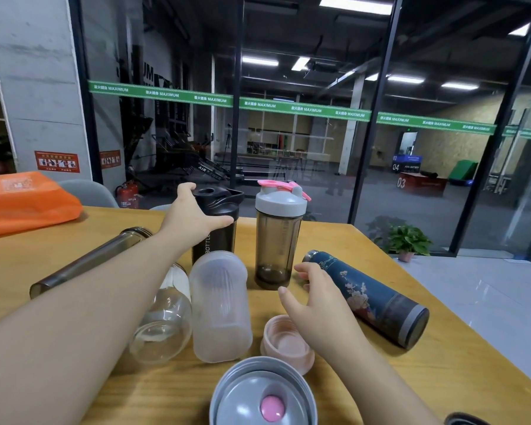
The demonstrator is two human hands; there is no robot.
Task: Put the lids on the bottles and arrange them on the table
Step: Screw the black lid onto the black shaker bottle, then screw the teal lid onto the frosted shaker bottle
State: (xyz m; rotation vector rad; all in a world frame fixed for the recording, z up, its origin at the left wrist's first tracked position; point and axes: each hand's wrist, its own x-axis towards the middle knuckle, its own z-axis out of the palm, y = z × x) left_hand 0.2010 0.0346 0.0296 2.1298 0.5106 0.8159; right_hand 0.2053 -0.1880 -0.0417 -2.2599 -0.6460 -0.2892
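Observation:
My left hand (190,217) grips the black shaker bottle (216,223) just under its black lid, upright at the back of the wooden table (442,363). To its right stands a smoky shaker bottle (276,243) with a grey and pink lid. My right hand (316,302) hovers with spread fingers, touching the dark blue flowered flask (371,297) that lies on its side. A frosted plastic bottle (219,305), a clear glass bottle (163,320) and a long smoky tube bottle (89,260) lie without lids. A pink lid (288,343) and a grey lid (264,394) rest upside down in front.
An orange bag (25,204) sits on the table's far left corner. A grey chair back (89,191) stands behind the table. A glass wall (319,133) runs beyond, with a potted plant (408,242) on the floor to the right. A dark object (466,420) shows at the bottom edge.

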